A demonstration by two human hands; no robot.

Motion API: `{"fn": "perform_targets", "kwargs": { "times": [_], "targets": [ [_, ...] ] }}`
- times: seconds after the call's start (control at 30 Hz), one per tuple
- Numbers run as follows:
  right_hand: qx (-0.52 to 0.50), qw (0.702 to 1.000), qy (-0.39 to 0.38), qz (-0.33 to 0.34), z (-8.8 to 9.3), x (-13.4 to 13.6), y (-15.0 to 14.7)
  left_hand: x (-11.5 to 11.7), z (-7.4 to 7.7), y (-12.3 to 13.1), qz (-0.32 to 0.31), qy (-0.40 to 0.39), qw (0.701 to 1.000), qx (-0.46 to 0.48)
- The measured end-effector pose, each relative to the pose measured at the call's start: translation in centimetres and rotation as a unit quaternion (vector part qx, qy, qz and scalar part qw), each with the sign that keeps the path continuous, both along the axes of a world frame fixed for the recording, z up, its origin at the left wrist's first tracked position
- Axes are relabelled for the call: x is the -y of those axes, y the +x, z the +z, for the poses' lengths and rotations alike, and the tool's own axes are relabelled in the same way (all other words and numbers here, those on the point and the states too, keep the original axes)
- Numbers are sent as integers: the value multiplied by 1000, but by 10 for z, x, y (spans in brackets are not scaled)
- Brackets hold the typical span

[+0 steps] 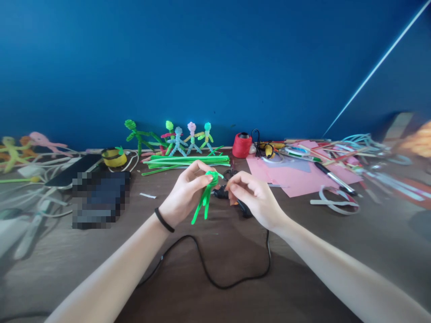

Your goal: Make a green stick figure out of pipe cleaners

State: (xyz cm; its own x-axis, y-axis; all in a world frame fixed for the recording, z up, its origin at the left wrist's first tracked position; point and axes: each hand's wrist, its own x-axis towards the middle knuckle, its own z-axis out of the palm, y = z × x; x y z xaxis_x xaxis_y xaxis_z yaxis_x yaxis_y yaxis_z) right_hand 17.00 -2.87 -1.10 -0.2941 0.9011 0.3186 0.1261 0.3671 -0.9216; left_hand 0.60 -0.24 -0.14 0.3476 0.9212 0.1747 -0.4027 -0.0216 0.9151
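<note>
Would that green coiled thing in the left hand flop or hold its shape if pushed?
The green coiled piece probably holds its shape: its thin ends point down fairly straight beside the left hand. It likely bends rather than snaps, since its top is already wound. It's probably light, given such slim strands.

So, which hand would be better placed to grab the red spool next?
Probably the right hand: it's nearer the red spool, while the left hand grips the green fuzzy piece. Whether the right hand holds anything is unclear.
</note>
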Motion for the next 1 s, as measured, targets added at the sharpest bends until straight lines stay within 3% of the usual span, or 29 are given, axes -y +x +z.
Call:
{"fn": "perform_targets", "kwargs": {
  "times": [0.5, 0.77, 1.0],
  "targets": [
    [49, 998, 13, -35, 0, -1, 0, 1, 0, 0, -9, 19, 1000, -18],
    [-29, 999, -35, -30, -1, -4, 0, 6, 4, 4, -49, -25, 998, -21],
    [-26, 998, -41, -28, -1, -3, 0, 6, 3, 4, -48, -19, 998, -19]
  ]
}}
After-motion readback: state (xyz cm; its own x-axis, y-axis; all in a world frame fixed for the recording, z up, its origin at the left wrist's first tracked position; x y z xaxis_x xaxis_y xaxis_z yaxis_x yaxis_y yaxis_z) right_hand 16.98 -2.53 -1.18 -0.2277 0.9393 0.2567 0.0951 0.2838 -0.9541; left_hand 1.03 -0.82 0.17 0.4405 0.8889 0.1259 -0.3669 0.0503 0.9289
